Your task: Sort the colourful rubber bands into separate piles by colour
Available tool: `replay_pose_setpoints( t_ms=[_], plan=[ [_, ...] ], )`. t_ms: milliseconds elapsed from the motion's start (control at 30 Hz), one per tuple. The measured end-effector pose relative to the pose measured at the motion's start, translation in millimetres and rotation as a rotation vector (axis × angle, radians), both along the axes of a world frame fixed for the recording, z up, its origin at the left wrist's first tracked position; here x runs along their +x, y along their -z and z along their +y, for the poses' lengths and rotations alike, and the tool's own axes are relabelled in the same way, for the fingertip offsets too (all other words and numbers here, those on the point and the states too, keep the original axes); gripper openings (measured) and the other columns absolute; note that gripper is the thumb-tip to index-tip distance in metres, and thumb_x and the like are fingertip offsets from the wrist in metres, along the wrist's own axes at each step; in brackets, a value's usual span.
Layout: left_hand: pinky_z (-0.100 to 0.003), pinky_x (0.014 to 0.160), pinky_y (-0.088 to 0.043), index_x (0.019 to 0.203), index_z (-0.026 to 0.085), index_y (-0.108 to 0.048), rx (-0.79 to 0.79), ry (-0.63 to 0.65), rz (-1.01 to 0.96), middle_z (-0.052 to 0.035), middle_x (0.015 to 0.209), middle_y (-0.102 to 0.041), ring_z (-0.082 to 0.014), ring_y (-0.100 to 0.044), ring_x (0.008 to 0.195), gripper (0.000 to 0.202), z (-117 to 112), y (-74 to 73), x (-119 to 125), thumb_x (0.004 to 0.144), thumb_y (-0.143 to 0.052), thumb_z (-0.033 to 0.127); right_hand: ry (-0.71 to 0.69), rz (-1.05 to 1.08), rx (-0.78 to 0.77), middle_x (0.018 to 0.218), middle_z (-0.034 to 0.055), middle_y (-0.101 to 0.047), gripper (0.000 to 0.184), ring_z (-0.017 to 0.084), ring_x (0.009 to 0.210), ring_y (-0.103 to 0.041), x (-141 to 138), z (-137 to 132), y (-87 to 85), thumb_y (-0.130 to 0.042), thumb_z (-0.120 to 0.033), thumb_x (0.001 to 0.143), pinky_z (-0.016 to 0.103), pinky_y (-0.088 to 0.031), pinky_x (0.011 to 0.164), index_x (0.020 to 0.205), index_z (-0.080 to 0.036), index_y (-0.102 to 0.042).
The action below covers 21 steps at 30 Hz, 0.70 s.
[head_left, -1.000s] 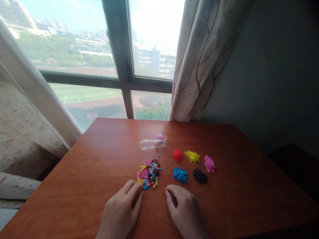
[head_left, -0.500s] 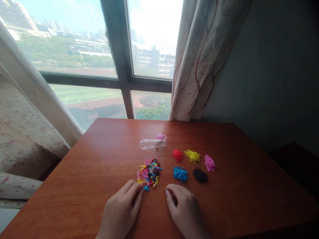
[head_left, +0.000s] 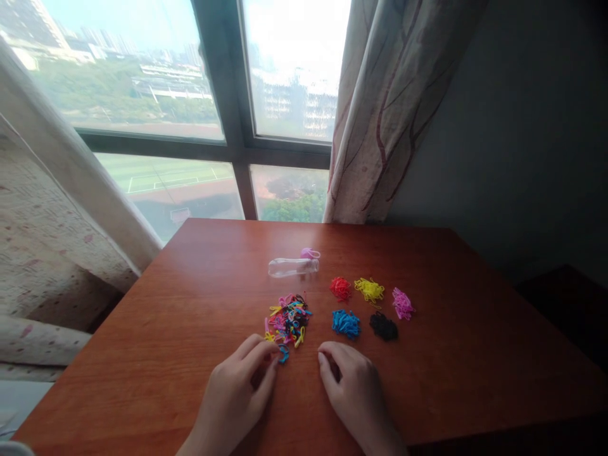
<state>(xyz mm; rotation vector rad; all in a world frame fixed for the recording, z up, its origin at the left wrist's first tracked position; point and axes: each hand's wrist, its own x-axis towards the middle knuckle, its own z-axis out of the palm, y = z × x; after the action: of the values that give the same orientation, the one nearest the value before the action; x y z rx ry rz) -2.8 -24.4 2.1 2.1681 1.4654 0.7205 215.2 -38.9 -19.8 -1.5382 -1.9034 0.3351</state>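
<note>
My left hand (head_left: 235, 399) rests on the wooden table (head_left: 190, 304) with its fingers curled. Its fingertips are at a blue rubber band (head_left: 284, 354), just below a mixed pile of colored rubber bands (head_left: 287, 318). My right hand (head_left: 356, 392) lies beside it, fingers bent and thumb tip close to the index tip. Whether either hand holds anything is hidden. To the right lie small sorted heaps: red (head_left: 340, 288), yellow (head_left: 369, 290), pink (head_left: 402, 304), blue (head_left: 345, 323) and black (head_left: 383, 326).
A clear plastic bottle (head_left: 292, 266) lies on its side behind the mixed pile, with a pink cap (head_left: 310, 253) next to it. Beyond the table are a window (head_left: 190, 126) and curtains (head_left: 389, 107) on both sides. A dark wall (head_left: 522, 158) stands at the right.
The view has tilted slightly, so everything sits a little higher in the picture. Both hands stay in almost the same place by the mixed pile.
</note>
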Motion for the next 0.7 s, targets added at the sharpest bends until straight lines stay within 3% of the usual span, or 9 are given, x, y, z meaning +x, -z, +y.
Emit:
replay_pose_setpoints(
  t_ms=[200,500,700],
  plan=[
    [-0.021,0.066,-0.049,0.099,0.026,-0.063,0.037,-0.06,0.117,0.0001,0.088,-0.064,-0.0138,-0.065,0.074,0.018,2.3,4.1,-0.6,0.094,-0.046,0.025,-0.006,0.012,-0.016,0.075,0.0003,-0.067,0.019,0.015,0.067,-0.064,0.3,-0.4,-1.3,-0.047,-0.018,0.092,0.023,-0.043,0.063,0.085,-0.022,-0.064],
    [-0.022,0.067,-0.049,0.102,0.029,-0.064,-0.017,0.003,0.27,0.0002,0.094,-0.065,-0.0149,-0.068,0.079,0.022,9.9,-1.9,0.8,0.096,-0.043,0.025,-0.005,0.018,-0.024,0.076,0.0003,-0.068,0.018,0.015,0.069,-0.065,0.3,0.1,-2.7,-0.048,-0.017,0.092,0.023,-0.042,0.063,0.086,-0.022,-0.064],
    [-0.022,0.066,-0.05,0.098,0.027,-0.064,0.041,0.015,0.342,-0.0012,0.096,-0.066,-0.0161,-0.068,0.081,0.022,11.5,-1.4,2.6,0.097,-0.042,0.026,-0.004,0.005,-0.01,0.073,-0.0011,-0.067,0.017,0.014,0.065,-0.064,-0.1,0.2,-6.1,-0.049,-0.016,0.091,0.023,-0.041,0.061,0.083,-0.022,-0.063]
  ],
)
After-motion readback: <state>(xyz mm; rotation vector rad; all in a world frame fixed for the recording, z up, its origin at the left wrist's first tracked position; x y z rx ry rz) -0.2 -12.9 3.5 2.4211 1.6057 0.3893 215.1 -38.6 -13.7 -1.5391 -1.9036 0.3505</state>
